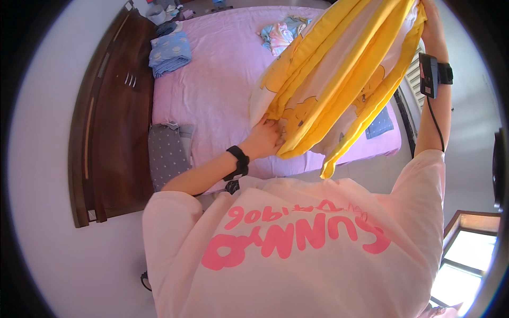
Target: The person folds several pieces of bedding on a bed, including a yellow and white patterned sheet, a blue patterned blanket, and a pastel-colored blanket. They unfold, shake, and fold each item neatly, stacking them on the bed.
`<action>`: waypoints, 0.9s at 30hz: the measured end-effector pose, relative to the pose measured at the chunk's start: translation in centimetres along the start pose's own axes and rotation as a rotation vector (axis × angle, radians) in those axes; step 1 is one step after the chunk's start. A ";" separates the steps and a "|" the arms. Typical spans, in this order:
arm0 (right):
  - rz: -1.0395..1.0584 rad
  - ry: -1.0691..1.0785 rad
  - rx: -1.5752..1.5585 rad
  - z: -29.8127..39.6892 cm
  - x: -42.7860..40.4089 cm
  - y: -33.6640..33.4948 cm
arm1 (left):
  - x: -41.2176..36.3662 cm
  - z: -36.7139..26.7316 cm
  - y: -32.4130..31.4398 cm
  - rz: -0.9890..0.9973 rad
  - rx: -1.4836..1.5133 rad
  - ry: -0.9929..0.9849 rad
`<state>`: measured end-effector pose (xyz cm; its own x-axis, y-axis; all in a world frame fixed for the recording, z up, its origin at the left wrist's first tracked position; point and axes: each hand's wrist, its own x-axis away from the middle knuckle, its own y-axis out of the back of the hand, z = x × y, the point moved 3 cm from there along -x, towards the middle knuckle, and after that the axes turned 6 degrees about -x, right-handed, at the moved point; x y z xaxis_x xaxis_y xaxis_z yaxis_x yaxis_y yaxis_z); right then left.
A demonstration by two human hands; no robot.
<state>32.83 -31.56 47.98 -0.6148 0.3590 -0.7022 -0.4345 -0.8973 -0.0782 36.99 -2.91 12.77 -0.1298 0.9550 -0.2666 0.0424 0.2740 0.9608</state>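
A yellow and white cloth [342, 87], perhaps a thin blanket, hangs in long folds before me above the bed and bears a cartoon bear print. My left hand [264, 137] grips its lower left edge, fingers curled into the fabric. High at the right, my right hand [431, 22] holds the opposite upper end, partly cut off by the picture's rim. Between both hands the cloth slants upward to the right, and one yellow strip dangles near my shirt. Some of the fingers are hidden by the fabric.
The bed [214, 75] has a pink sheet and a dark wooden headboard [119, 107] at the left. On it lie a folded blue cloth [171, 53], a grey dotted pillow [169, 151], a crumpled multicoloured cloth [280, 37] and a blue-grey cloth [379, 124].
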 end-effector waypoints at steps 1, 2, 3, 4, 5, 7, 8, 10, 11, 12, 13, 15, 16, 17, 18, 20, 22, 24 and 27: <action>-0.011 0.008 0.016 -0.2 0.0 0.8 | 0.6 0.2 0.6 0.003 -0.006 0.000; -0.021 0.010 0.033 -0.3 0.1 1.7 | 1.4 0.2 1.5 -0.022 -0.050 -0.092; -0.033 0.008 0.060 -0.6 0.1 2.9 | 2.1 0.3 2.4 -0.048 -0.094 -0.188; -0.040 0.000 0.092 -0.8 0.4 3.8 | 2.8 0.8 3.8 -0.046 -0.108 -0.193; -0.036 -0.136 0.150 -1.0 0.8 4.8 | 3.6 1.3 5.2 -0.023 -0.085 -0.173; -0.263 -0.179 0.182 -4.4 -0.6 16.5 | 3.3 2.7 9.4 0.025 -0.082 -0.117; -0.464 -0.248 0.187 -6.2 -0.7 20.9 | 3.4 3.6 12.3 0.061 -0.107 -0.044; -0.516 -0.269 0.155 -7.0 1.1 22.0 | 4.4 6.4 17.6 -0.140 -0.188 0.118; -0.556 -0.296 0.121 -6.9 1.9 22.2 | 4.9 7.4 20.1 -0.126 -0.214 0.172; -0.523 -0.277 0.137 -6.5 2.5 22.1 | 5.2 8.3 22.1 -0.114 -0.239 0.227; -0.517 -0.275 0.126 -6.1 2.7 21.5 | 5.6 8.8 23.9 -0.180 -0.275 0.196; -0.456 -0.234 0.126 -5.0 3.0 20.5 | 5.4 7.9 27.1 -0.242 -0.313 0.162; -0.448 -0.233 0.142 -4.5 3.3 20.3 | 5.1 6.9 28.7 -0.187 -0.319 0.170; -0.456 -0.232 0.144 -4.5 3.7 21.3 | 4.7 6.3 29.8 -0.132 -0.325 0.176; -0.456 -0.245 0.156 -5.0 4.1 22.8 | 4.3 6.3 30.5 -0.131 -0.324 0.169; -0.453 -0.260 0.158 -6.3 4.2 24.1 | 4.4 6.9 32.4 -0.277 -0.467 0.116; -0.489 -0.316 0.171 -7.9 4.3 24.3 | 4.9 9.2 33.7 -0.417 -0.652 0.201; -0.433 -0.372 0.250 -11.3 2.2 26.2 | 3.9 12.4 34.0 -0.498 -0.739 0.325; -0.333 -0.331 0.064 -15.8 -0.7 22.0 | 2.0 18.6 33.0 -0.656 -0.428 0.447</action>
<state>34.07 -55.65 35.56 -0.6071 0.6967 -0.3820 -0.6772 -0.7052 -0.2100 56.60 10.15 42.54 -0.3752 0.4636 -0.8027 -0.5366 0.5975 0.5959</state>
